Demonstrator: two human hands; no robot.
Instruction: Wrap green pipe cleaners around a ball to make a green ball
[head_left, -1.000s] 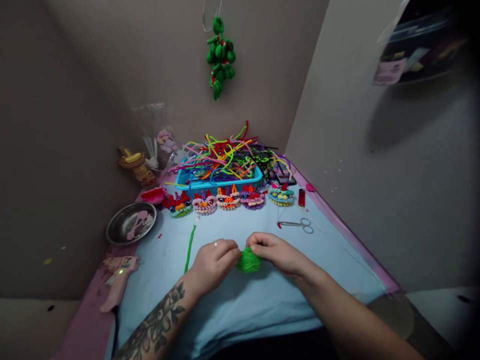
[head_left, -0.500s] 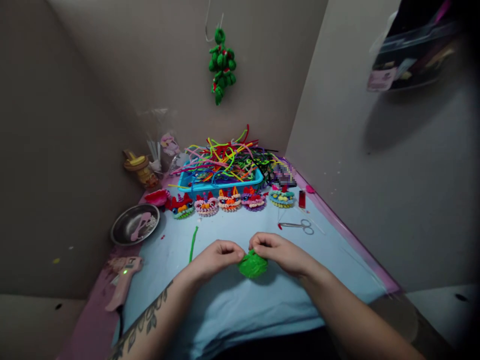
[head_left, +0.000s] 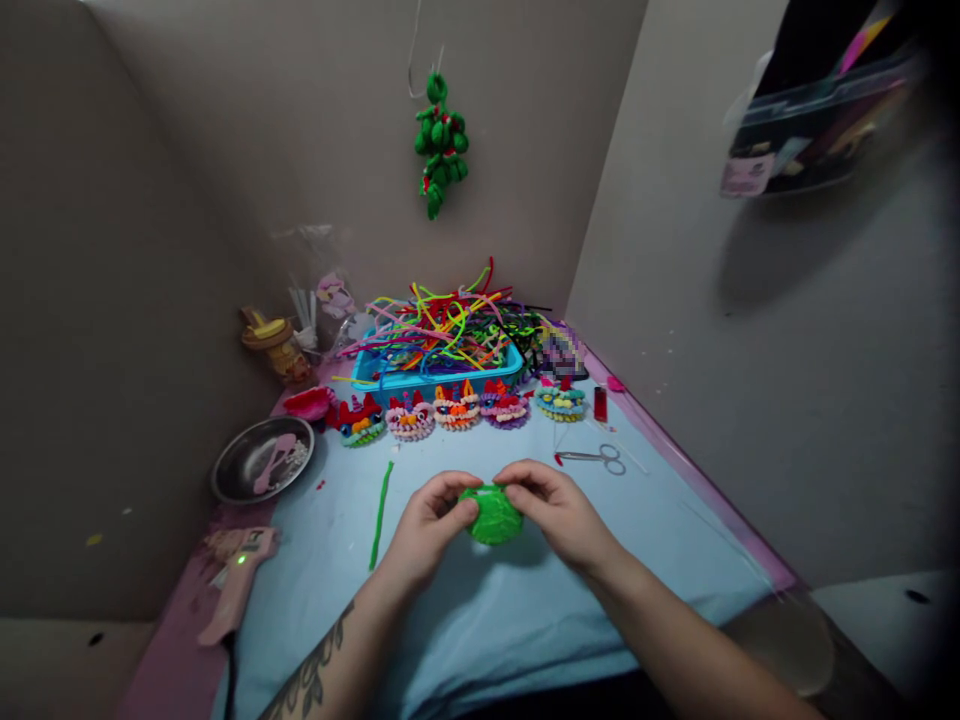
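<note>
A rounded green pipe-cleaner piece (head_left: 495, 518), its strands looped into a small cup-like shape, is held up between my two hands over the light blue cloth. My left hand (head_left: 437, 520) pinches its left edge between thumb and fingers. On the opposite side, my right hand (head_left: 551, 510) grips the upper right rim the same way. Fingertips partly cover the rim. A single straight green pipe cleaner (head_left: 381, 515) lies on the cloth, left of my left hand.
Behind my hands, several colourful pipe-cleaner animal heads (head_left: 456, 408) line up before a blue basket (head_left: 435, 378) heaped with pipe cleaners. Scissors (head_left: 592, 457) lie to the right. At left are a metal bowl (head_left: 232, 470) and a pink glue gun (head_left: 238, 590) with its cord.
Both hands have shifted slightly left with the green piece, which is now tilted so its rim opening shows. My grip on its edges has adjusted. The view has moved a little.
</note>
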